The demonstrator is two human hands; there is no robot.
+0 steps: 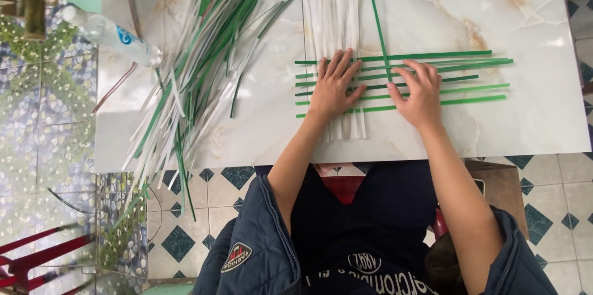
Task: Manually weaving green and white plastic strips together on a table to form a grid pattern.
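Bright even daylight, soft shadows, mild marble [494, 17] glare, sharp focus.

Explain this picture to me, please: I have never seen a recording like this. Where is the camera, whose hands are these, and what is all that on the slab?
The camera sits on the person's head and looks straight down, so both arms belong to the wearer. There is no machine here, only bare hands. The left hand lies flat on a band of white strips that run away from the person. The right hand rests on green strips laid crosswise, its fingers at one long green strip running up the slab. Neither hand grips anything. All this lies on a marble-look tabletop. To the left are a loose heap of spare strips and a clear plastic bottle.
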